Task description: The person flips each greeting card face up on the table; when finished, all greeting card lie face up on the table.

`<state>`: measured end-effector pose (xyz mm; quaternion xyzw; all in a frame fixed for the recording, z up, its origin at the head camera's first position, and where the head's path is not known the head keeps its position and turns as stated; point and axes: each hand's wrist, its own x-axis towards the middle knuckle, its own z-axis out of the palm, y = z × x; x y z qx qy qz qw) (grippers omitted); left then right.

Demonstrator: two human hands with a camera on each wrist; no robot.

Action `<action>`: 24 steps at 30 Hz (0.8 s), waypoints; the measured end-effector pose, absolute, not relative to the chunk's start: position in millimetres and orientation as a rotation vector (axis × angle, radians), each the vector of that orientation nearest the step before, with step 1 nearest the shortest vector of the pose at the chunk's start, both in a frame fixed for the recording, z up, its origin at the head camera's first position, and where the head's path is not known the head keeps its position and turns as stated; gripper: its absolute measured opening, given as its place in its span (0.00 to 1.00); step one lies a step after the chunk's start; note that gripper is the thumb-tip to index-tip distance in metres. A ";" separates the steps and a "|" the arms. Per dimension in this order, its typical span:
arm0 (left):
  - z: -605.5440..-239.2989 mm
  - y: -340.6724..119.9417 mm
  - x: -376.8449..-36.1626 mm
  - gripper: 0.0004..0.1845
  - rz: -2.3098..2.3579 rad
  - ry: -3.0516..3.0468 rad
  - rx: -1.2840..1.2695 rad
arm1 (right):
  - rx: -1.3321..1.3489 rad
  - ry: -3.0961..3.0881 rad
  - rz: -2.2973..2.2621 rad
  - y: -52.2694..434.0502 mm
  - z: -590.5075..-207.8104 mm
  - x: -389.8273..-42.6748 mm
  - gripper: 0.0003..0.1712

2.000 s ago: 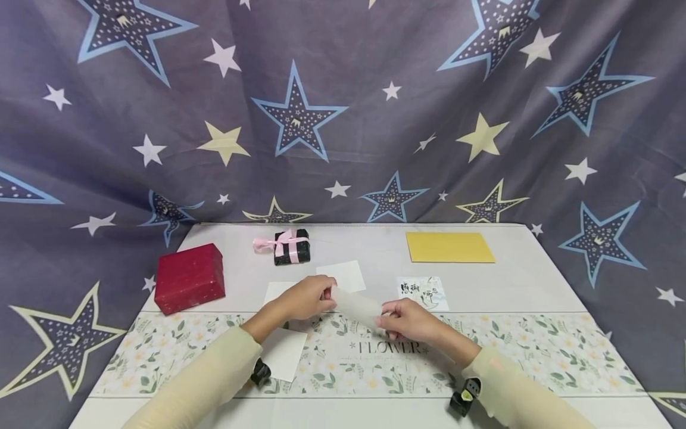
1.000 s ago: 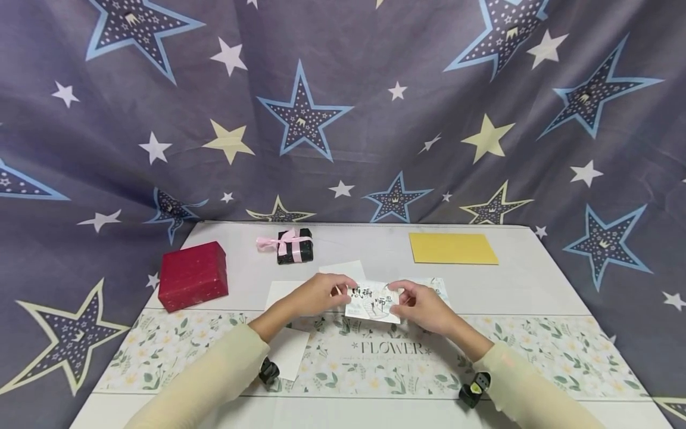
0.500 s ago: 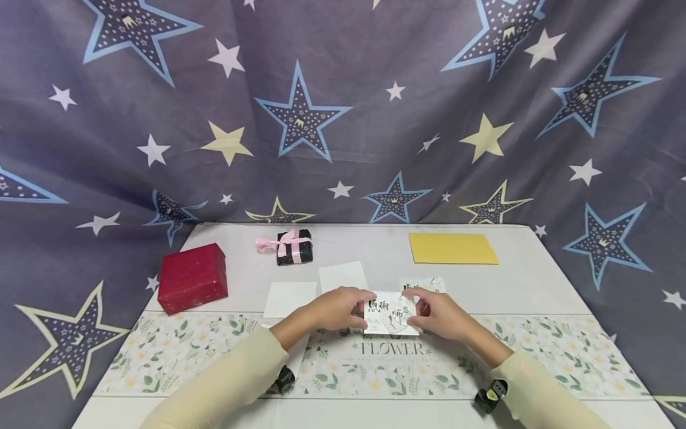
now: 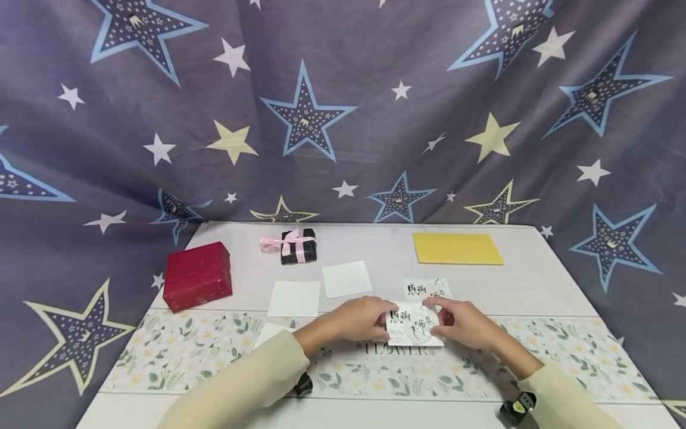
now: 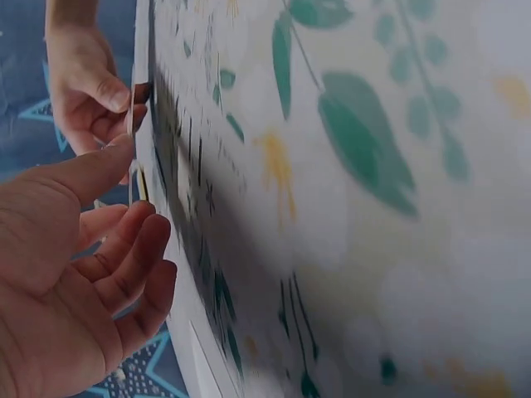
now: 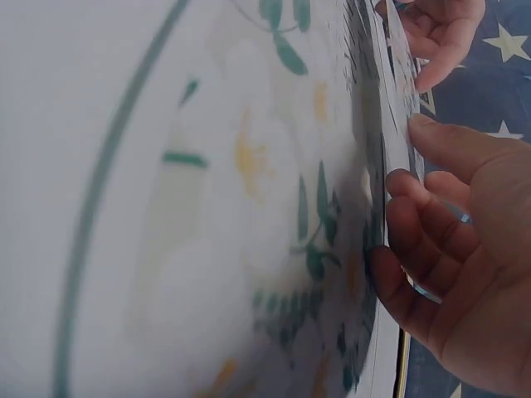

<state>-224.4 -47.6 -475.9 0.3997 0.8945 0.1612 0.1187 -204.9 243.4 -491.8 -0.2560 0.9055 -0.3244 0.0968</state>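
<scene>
In the head view both hands hold a small white card [image 4: 414,326] with black brush lettering, its printed face up. The left hand [image 4: 361,319] pinches its left edge, and the right hand [image 4: 467,323] pinches its right edge. Both wrist views show the card edge-on between thumb and fingers of the left hand [image 5: 91,249] and the right hand [image 6: 465,224]. Just behind it lies a second card [image 4: 427,288] with the same lettering. Whether the held card touches the table mat is hard to tell.
Blank white cards lie left of the hands: one [image 4: 346,279] further back, one [image 4: 293,299] nearer, another [image 4: 270,333] partly under the left arm. A red box [image 4: 197,276], a black gift box [image 4: 305,250] with pink ribbon and a yellow flat sheet [image 4: 458,248] stand further off.
The card was turned over from its blank side to its lettered side. Both hands then moved it rightward and toward the person, in front of the second lettered card.
</scene>
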 end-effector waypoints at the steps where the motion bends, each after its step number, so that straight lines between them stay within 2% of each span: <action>1: -476.5 -44.7 -223.5 0.33 0.462 2.615 1.168 | -0.756 2.684 -0.958 246.1 -491.9 -204.2 0.34; 19: -475.5 -12.6 -212.1 0.33 0.346 2.574 1.195 | -0.682 2.700 -0.884 270.8 -492.4 -190.2 0.33; 24: -477.8 -4.8 -211.0 0.30 0.332 2.562 1.189 | -0.659 2.673 -0.869 276.5 -490.5 -189.4 0.32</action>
